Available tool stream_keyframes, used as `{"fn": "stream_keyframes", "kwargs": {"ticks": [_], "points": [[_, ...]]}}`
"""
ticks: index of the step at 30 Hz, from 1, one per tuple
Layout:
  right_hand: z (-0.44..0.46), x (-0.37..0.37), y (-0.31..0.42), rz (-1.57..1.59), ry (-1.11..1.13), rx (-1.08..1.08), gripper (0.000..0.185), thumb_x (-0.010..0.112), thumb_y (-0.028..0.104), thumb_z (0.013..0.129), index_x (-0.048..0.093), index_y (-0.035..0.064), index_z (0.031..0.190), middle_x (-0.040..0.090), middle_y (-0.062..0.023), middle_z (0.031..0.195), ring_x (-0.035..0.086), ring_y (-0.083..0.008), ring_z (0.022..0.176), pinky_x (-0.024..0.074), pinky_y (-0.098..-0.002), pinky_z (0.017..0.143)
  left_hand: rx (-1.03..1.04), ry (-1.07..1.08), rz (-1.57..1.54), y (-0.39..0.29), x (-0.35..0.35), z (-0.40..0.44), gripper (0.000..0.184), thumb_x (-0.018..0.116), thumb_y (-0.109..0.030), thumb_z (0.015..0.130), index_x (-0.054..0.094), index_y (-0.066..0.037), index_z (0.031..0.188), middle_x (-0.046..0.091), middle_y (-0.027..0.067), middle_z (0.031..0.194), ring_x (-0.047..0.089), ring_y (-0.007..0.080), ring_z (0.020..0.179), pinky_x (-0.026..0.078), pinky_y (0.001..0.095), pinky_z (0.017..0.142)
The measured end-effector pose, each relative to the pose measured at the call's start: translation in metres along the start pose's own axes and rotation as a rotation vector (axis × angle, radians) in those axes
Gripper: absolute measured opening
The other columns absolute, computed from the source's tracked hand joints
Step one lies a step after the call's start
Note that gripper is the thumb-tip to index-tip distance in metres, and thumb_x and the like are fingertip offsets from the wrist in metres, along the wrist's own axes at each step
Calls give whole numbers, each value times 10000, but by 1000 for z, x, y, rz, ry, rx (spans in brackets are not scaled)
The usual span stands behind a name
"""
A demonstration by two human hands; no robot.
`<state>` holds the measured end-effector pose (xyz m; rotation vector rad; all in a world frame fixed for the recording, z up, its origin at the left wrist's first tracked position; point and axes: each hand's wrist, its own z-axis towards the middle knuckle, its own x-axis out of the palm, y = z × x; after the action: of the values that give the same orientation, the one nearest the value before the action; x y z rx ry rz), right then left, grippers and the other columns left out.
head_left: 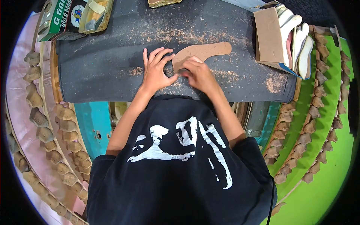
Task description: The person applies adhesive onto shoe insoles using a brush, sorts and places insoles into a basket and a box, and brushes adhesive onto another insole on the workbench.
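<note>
A brown, insole-shaped board (204,51) lies flat on the dark work surface, its wide end near my hands and its narrow end pointing right. My left hand (156,71) rests at the board's left edge, fingers spread, with the index fingertip and thumb close to that edge. Over the wide part of the board is my right hand (200,74), its fingers curled together and partly smeared by motion. Whatever those fingers hold, if anything, is hidden.
Brown shavings (183,36) litter the dark cloth-covered table (93,71). A cardboard box (268,37) of pale shoe-shaped pieces stands right. A green-black tin (60,18) and a glue-stained tray (95,17) sit left. Wooden shoe lasts (38,117) line racks on both sides.
</note>
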<state>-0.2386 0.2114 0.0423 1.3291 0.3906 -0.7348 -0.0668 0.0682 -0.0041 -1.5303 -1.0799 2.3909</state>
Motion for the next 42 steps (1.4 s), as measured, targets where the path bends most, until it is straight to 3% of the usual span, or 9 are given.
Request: {"fn": "stream_keyframes", "kwargs": {"ticks": [9, 15, 19, 24, 27, 31, 32, 39, 42], "points": [[31, 23, -10, -12, -130, 134, 337, 818, 13, 768, 663, -40, 1062, 717, -232, 974, 673, -443, 983, 550, -517, 863, -16, -4, 40, 1, 1, 1, 661, 952, -372, 628, 764, -109, 1204, 656, 0, 1456, 505, 286, 1450, 129, 661, 1303], [43, 7, -22, -159, -187, 339, 259, 829, 37, 790, 661, -50, 967, 693, -264, 908, 678, -479, 937, 538, -542, 838, -34, -37, 2, 4, 5, 1, 694, 994, -420, 605, 780, -151, 1208, 676, -39, 1437, 516, 273, 1439, 150, 627, 1311], [46, -13, -16, -198, -255, 353, 250, 836, 71, 795, 653, -62, 901, 686, -273, 880, 680, -484, 877, 542, -536, 814, -32, -31, 8, 3, 3, 2, 696, 993, -425, 606, 782, -169, 1218, 672, -46, 1443, 515, 270, 1441, 149, 627, 1312], [31, -23, 9, -143, 88, 355, 211, 787, 51, 751, 691, -66, 898, 701, -273, 878, 713, -471, 888, 569, -517, 803, -32, -34, 23, 3, 3, 1, 689, 990, -433, 603, 784, -164, 1203, 670, -45, 1447, 515, 267, 1442, 149, 628, 1312], [21, -6, 2, -119, 50, 132, 227, 790, 58, 750, 696, -64, 918, 698, -270, 841, 710, -482, 856, 575, -522, 786, -35, -32, 20, 3, 4, 1, 663, 988, -434, 610, 789, -162, 1181, 671, -44, 1447, 515, 264, 1442, 149, 628, 1311], [27, -5, -5, 22, 0, 396, 249, 833, 91, 775, 695, -65, 913, 690, -223, 729, 721, -396, 683, 577, -453, 658, -35, -38, 3, 3, 4, 1, 646, 988, -436, 619, 792, -159, 1169, 674, -46, 1445, 515, 264, 1443, 149, 626, 1312], [25, 1, -21, 9, -39, 440, 315, 904, 168, 788, 709, -62, 884, 718, -185, 749, 710, -277, 645, 556, -405, 632, -32, -35, 2, 3, 4, 1, 647, 990, -436, 618, 794, -158, 1169, 675, -47, 1445, 515, 264, 1442, 150, 625, 1313], [41, -37, -30, -225, -401, 564, 253, 851, 150, 797, 734, -53, 889, 742, -210, 752, 764, -309, 686, 588, -421, 667, -41, -21, 3, 3, 3, 1, 649, 1003, -418, 605, 805, -149, 1161, 670, -55, 1451, 510, 261, 1445, 145, 619, 1321], [38, -40, -38, -335, -431, 543, 243, 831, 130, 772, 730, -43, 909, 739, -214, 754, 761, -354, 694, 600, -450, 700, -43, -18, 1, 3, 2, 1, 649, 1004, -407, 604, 805, -150, 1166, 668, -57, 1451, 506, 260, 1451, 139, 616, 1325]]}}
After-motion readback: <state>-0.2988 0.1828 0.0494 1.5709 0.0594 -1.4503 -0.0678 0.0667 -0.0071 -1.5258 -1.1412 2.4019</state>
